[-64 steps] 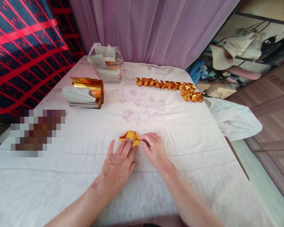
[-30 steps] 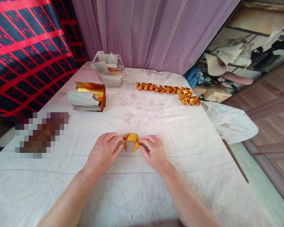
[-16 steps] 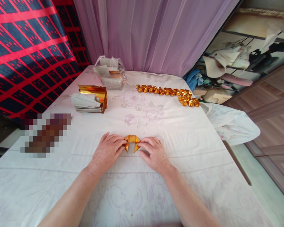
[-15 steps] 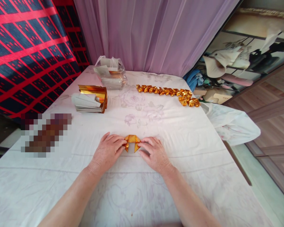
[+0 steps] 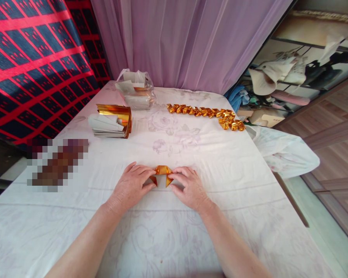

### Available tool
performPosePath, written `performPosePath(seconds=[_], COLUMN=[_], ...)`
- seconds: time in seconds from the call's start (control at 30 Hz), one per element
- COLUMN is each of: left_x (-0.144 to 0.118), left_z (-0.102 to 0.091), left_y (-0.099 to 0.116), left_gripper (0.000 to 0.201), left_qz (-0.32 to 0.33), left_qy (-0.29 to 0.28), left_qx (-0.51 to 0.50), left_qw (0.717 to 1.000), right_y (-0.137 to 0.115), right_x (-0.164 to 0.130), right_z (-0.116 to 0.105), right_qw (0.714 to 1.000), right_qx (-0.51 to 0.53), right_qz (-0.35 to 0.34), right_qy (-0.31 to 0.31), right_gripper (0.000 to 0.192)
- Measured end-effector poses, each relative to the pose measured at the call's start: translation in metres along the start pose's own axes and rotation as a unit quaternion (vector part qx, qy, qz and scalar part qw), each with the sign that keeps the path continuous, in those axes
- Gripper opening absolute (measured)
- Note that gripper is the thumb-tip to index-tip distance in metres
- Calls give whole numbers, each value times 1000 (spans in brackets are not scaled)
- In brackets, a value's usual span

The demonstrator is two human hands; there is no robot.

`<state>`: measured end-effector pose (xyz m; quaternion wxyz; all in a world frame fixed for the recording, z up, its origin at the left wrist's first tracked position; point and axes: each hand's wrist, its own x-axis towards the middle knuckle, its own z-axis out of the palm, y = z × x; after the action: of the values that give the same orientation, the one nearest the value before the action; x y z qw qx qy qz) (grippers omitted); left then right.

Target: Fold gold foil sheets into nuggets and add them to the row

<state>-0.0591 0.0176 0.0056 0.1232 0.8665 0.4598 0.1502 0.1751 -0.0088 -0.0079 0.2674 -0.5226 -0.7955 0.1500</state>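
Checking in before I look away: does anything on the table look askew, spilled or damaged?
Nothing stands out. Both hands, left and right, pinch the gold piece flat on the cloth. The folded gold row runs tidily, bunching at its right end. The sheet stack sits neat, its top gold sheet curling up.

Row of folded gold pieces [image 5: 205,114] far side — paper stack [image 5: 111,121] left, plastic bag [image 5: 135,88] behind.
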Motion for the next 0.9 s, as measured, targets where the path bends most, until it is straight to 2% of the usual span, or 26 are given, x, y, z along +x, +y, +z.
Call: performPosePath(seconds=[0.13, 0.3, 0.6, 0.77, 0.9], left_x=[0, 3, 5, 3, 1], left_z=[1, 2, 11, 8, 3], left_y=[0, 3, 10, 4, 0], left_gripper=[26, 17, 2, 5, 26], left_qz=[5, 6, -47, 13, 33], left_qy=[2, 23, 73, 53, 18], left_qx=[-11, -38, -33, -52, -36], left_qw=[1000, 999, 996, 997, 999], right_y=[-3, -3, -2, 1, 5], right_x=[-1, -3, -4, -4, -5], right_z=[1, 3, 3, 6, 8], right_qw=[1000, 1000, 1000, 998, 997], right_qx=[12, 12, -15, -34, -39], right_qz=[15, 15, -20, -48, -64], right_qy=[-4, 1, -5, 9, 30], right_gripper=[34, 33, 22, 14, 18])
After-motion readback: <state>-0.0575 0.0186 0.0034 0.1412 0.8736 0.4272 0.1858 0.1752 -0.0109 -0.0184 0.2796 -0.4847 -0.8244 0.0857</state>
